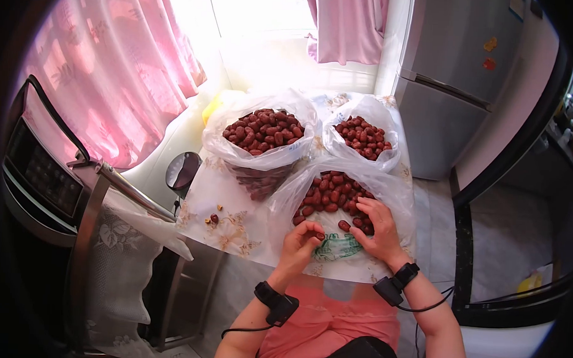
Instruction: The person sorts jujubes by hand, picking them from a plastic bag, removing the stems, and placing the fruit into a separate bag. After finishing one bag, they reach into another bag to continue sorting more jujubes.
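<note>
Your left fingers [303, 232] pinch a date [320, 236]; your right fingers [372, 211] spread, slightly curled, over dates [362, 223] in the near bag [279, 207]. Beyond it on the table [204, 184] stand two more bags of dates, the left bag [218, 135] and the right bag [394, 135].

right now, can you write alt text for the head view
A left hand holds a jujube and a right hand spreads over others in an open plastic bag on a floral tablecloth. Beyond stand a large bag and a smaller bag of jujubes, with pink curtains left and a grey refrigerator right.
</note>
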A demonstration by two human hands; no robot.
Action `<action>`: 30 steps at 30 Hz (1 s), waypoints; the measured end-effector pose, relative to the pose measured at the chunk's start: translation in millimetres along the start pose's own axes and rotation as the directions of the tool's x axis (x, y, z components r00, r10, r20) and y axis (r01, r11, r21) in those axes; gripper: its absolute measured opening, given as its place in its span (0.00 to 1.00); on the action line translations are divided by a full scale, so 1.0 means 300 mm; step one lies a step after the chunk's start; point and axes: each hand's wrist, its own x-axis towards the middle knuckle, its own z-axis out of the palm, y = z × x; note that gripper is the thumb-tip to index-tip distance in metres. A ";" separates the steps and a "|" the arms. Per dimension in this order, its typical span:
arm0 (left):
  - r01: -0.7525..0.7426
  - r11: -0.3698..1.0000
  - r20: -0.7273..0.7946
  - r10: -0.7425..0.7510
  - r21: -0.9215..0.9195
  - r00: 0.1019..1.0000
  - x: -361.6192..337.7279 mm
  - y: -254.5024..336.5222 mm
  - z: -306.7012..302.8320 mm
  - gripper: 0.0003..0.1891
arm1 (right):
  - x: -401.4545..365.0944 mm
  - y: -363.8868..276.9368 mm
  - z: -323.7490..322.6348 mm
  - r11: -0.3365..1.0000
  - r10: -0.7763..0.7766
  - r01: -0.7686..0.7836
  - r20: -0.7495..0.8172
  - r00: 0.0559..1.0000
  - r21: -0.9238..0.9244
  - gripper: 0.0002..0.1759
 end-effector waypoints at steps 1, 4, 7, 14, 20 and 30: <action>-0.005 1.000 0.018 0.005 0.006 1.000 0.000 -0.002 -0.003 0.07 | 0.001 0.001 0.002 1.000 -0.002 0.002 0.003 1.000 -0.002 0.29; 0.019 1.000 -0.015 -0.019 0.000 1.000 0.002 -0.006 0.000 0.07 | -0.001 0.007 0.003 1.000 -0.011 0.011 0.007 1.000 0.000 0.29; -0.018 0.996 -0.029 0.016 -0.084 0.999 0.015 0.010 0.008 0.09 | -0.004 0.009 0.006 1.000 -0.007 0.007 -0.002 1.000 0.018 0.28; -0.021 1.000 -0.050 0.022 0.002 0.999 0.020 0.005 0.016 0.11 | -0.005 -0.065 -0.029 0.981 0.052 -0.047 -0.023 0.998 0.188 0.22; -0.035 0.999 -0.033 0.036 0.035 0.999 0.015 0.009 0.019 0.12 | 0.037 -0.199 0.049 0.972 -0.117 0.095 0.091 0.989 0.216 0.24; -0.053 0.997 0.000 0.053 0.058 0.999 0.017 -0.004 0.015 0.14 | 0.167 -0.175 -0.058 0.980 0.027 -0.005 -0.104 0.994 0.201 0.12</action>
